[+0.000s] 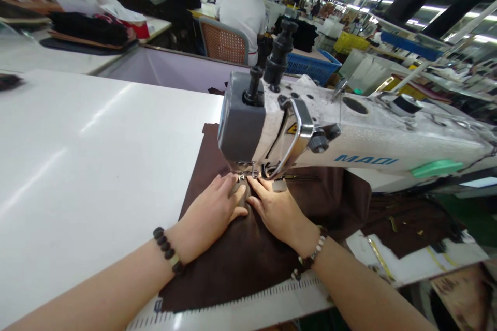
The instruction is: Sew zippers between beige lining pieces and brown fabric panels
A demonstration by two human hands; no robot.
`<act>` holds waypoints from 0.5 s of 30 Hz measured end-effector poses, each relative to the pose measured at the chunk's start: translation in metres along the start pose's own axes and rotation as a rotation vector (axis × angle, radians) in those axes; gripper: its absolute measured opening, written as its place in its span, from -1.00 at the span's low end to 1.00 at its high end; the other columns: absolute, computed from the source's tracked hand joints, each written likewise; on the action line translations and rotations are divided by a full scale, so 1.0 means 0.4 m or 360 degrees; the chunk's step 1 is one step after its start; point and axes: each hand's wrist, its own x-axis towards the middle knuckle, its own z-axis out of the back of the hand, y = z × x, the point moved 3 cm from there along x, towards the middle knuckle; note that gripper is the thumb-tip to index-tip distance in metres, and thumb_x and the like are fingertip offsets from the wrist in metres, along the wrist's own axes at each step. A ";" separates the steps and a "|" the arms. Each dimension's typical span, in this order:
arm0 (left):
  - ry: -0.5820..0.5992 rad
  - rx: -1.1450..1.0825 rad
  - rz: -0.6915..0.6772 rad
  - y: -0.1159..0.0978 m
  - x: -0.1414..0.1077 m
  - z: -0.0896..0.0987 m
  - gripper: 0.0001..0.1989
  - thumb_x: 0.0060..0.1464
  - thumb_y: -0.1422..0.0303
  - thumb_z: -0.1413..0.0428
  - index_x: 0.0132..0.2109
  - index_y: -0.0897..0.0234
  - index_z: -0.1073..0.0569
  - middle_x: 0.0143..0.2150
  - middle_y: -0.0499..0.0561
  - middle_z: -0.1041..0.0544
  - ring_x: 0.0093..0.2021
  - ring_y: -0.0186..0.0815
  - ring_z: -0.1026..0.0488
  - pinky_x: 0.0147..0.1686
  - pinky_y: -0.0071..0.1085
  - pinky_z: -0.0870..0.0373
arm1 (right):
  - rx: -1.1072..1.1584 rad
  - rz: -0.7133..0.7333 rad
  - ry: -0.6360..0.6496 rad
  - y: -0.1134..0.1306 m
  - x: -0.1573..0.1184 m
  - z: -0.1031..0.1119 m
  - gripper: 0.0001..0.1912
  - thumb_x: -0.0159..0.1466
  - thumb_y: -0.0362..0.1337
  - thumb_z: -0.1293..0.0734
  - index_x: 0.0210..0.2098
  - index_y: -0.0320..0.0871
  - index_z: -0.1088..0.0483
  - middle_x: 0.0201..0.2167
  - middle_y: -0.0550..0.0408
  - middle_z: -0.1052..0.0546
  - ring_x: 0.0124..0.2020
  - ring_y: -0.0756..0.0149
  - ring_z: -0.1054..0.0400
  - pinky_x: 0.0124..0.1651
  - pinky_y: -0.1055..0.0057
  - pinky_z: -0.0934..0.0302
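A dark brown, leather-like piece (233, 264) lies under the head of a sewing machine (248, 124). My left hand (213, 207) rests flat on it, left of the presser foot (242, 177), with fingers stretched forward and thumb apart. On the right side, my right hand (277, 209) lies on the same piece, its fingers spread and tips close to the foot. A small greyish rectangle (279, 185) shows at the fingers of that hand; I cannot tell what it is. Behind the right hand, a zipper-like strip (303, 178) runs across the brown piece. The needle point is hidden.
The white table (97, 165) extends left, with a ruler scale (248, 302) along its front edge. More dark brown pieces (411, 222) lie at right under the machine arm. Ahead, a person in a white shirt (240, 10) sits on a chair (225, 41) near a blue crate (310, 64).
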 end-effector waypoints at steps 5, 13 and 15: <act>0.0022 -0.0082 0.0057 0.006 0.002 -0.001 -0.58 0.10 0.18 -0.10 0.01 0.38 -0.41 0.02 0.22 -0.38 0.09 -0.08 -0.28 0.12 -0.15 -0.22 | 0.0055 0.0012 0.0074 -0.001 0.001 0.026 -0.61 0.32 -0.23 -0.16 0.12 -0.18 -0.25 0.08 -0.05 -0.34 0.17 0.11 -0.12 0.20 0.04 -0.06; -0.0040 0.0057 0.0223 0.103 -0.037 -0.031 -0.60 0.07 0.20 -0.15 0.02 0.31 -0.41 0.10 0.23 -0.37 0.14 0.03 -0.24 0.11 0.05 -0.19 | -0.0252 -0.0064 0.0160 -0.048 -0.204 0.018 -0.52 0.24 -0.13 -0.21 0.15 0.02 -0.22 0.20 -0.04 -0.18 0.20 -0.20 -0.05 -0.02 -0.46 0.02; -0.0193 0.0057 0.0356 0.135 -0.039 -0.023 -0.62 0.06 0.24 -0.17 0.00 0.34 -0.42 0.10 0.25 -0.35 0.12 0.07 -0.25 0.07 0.07 -0.21 | -0.0253 -0.0077 0.0166 -0.087 -0.166 -0.004 -0.52 0.26 -0.13 -0.19 0.17 0.03 -0.20 0.16 -0.07 -0.24 0.17 -0.22 -0.10 -0.08 -0.44 -0.06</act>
